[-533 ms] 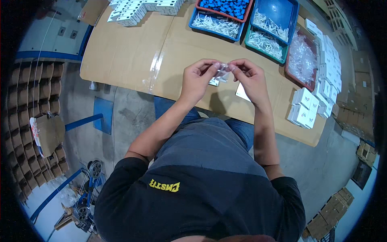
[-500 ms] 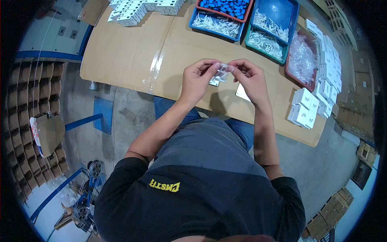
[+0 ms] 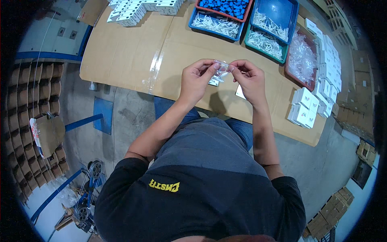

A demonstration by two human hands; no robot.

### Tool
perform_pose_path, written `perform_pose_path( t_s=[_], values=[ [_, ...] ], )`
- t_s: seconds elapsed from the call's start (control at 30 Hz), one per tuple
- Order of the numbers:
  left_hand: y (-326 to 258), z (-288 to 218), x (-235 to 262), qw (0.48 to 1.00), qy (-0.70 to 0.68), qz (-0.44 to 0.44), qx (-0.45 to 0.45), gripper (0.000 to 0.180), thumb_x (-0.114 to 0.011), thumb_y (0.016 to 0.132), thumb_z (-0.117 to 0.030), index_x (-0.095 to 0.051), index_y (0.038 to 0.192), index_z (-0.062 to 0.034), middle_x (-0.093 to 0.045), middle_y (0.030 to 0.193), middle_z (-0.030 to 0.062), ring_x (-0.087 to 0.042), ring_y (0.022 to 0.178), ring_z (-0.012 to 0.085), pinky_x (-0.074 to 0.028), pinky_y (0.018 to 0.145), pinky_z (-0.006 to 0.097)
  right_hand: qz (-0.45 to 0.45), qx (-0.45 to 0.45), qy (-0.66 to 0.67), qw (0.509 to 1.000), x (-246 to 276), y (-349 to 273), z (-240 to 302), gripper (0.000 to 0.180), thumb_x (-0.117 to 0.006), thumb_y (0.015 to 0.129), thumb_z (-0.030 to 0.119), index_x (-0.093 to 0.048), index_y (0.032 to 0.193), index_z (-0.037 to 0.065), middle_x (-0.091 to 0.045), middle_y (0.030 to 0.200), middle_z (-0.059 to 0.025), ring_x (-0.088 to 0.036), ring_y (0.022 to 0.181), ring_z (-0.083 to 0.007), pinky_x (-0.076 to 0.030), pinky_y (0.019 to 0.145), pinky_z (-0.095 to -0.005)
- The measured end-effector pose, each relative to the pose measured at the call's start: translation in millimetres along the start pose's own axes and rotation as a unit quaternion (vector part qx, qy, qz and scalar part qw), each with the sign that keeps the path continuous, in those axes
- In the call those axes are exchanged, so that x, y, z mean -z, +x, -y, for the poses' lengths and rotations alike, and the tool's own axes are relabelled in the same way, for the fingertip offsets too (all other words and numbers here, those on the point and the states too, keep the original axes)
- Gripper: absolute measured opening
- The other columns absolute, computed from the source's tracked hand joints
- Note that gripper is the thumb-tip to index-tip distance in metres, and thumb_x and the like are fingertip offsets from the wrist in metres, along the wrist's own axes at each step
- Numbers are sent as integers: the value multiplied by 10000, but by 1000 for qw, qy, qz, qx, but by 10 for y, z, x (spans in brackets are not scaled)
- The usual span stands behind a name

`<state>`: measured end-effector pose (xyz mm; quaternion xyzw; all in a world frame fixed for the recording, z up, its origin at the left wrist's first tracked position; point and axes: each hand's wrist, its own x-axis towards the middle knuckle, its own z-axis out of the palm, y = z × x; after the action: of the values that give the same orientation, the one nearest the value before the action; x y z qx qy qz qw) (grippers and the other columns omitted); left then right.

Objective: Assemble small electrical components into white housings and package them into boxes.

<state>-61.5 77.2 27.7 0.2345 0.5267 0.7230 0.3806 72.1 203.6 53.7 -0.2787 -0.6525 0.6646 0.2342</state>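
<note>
Both hands pinch a small clear plastic bag (image 3: 221,71) above the cardboard-covered table (image 3: 125,60). My left hand (image 3: 196,78) grips its left upper corner between thumb and fingers. On the other side my right hand (image 3: 250,80) pinches the right upper corner, so the top edge is stretched between them. What the bag holds, if anything, is too small to make out. Just under it lies a small pale piece (image 3: 213,82) on the cardboard. A white flat item (image 3: 240,92) lies partly hidden below my right hand.
Trays of blue pieces (image 3: 223,7) and white slim parts (image 3: 215,25) stand at the back. Green (image 3: 266,46) and blue (image 3: 278,14) trays sit beside them. A red-brown tray of clear bags (image 3: 301,58) is at right, near stacked white boxes (image 3: 303,108). More boxes (image 3: 127,14) stand back left.
My hands have drawn slightly apart, and the upper edge of the plastic bag now looks more stretched between them. The trays and boxes have not moved.
</note>
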Motion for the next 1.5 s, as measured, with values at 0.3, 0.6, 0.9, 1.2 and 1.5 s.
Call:
perform_pose_path(
  t_s=[0.3, 0.6, 0.9, 1.2, 1.5],
  values=[
    [-8, -29, -47, 1000, -2, -2, -17, 205, -647, 997, -69, -671, 1146, 70, -731, 1040, 115, -700, 951, 137, -569, 823, 262, -35, 37, 10, 999, -93, -1, 26, 130, -706, 949, 92, -699, 1040, -1, -651, 852, 1, -558, 724, -27, -469, 577, -184],
    [-27, 7, -41, 999, 32, 17, -29, 195, -662, 994, -105, -693, 1118, 42, -736, 999, 78, -697, 924, 119, -562, 802, 259, 24, 2, -28, 999, 45, -9, -21, 124, -709, 945, 85, -710, 1036, 2, -634, 840, 13, -530, 710, -15, -415, 570, -170],
    [-29, 10, -59, 998, 58, 16, -32, 174, -666, 989, -110, -711, 1085, 28, -738, 966, 65, -691, 886, 112, -563, 781, 263, 4, 13, -28, 1000, -29, -14, 59, 110, -697, 929, 50, -709, 1028, 5, -619, 853, 37, -510, 742, -11, -392, 596, -167],
    [-51, -34, -33, 991, 127, 42, -11, 164, -667, 982, -69, -683, 1096, 48, -728, 1031, 98, -688, 958, 135, -563, 862, 274, 10, 44, -91, 995, 2, -5, -102, 98, -727, 902, 82, -710, 972, 16, -568, 742, 67, -432, 658, -6, -349, 565, -184],
    [-41, 14, -52, 998, 46, 2, -31, 170, -695, 967, -106, -708, 1073, 27, -729, 968, 58, -686, 876, 108, -559, 767, 256, -3, 48, -74, 996, -60, -9, -98, 105, -729, 905, 92, -700, 964, 10, -542, 720, 65, -417, 644, -17, -353, 563, -198]
  ],
)
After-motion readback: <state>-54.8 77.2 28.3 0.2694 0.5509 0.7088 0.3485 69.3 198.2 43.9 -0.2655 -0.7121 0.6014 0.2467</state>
